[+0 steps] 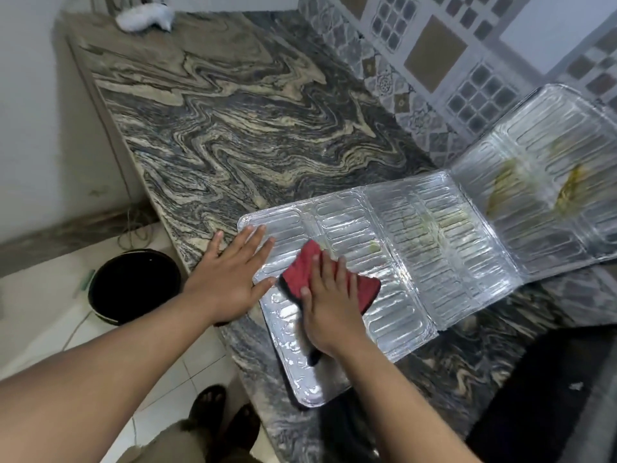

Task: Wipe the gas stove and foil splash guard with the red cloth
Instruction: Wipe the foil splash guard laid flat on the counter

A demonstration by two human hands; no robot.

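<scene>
A black bucket [133, 286] sits on the floor at far left, then the left hand [230, 277] lies flat, fingers spread, likely steadying the foil splash guard [417, 248] on the marble counter [233, 128] while the right hand [329, 305], fingers extended, presses the red cloth [302, 272] onto it; yellowish stains remain further right, and no writing is legible.

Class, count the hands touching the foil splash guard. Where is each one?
2. The left hand presses flat on the foil splash guard's near-left corner; the right hand presses the red cloth onto the panel beside it.
</scene>
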